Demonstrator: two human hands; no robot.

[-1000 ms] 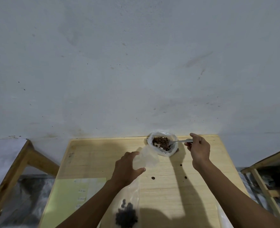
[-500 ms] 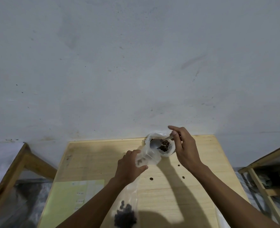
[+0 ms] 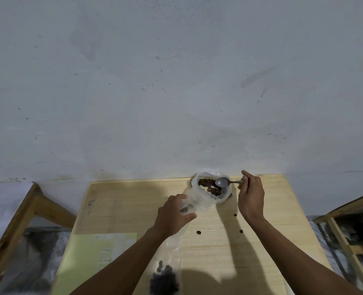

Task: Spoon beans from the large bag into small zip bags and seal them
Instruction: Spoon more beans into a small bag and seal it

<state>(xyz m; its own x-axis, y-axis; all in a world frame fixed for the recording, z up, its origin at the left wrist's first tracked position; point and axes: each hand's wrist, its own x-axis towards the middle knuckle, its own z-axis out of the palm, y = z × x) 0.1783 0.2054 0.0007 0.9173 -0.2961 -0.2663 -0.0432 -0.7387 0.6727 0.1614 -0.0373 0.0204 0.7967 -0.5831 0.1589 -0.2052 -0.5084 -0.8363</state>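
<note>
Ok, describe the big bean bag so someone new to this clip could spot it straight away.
Start at the wooden table and go to its far edge by the wall. The large bag sits there, clear plastic, its mouth rolled open over brown beans. Unlike the small zip bag beside it, no hand holds it, and the spoon hovers above.

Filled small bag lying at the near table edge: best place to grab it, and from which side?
Judging from its pose: pinch the empty clear upper part, above the bean clump, coming from the right. The small bag lies flat, beans pooled low, and the left forearm blocks its left side.
</note>
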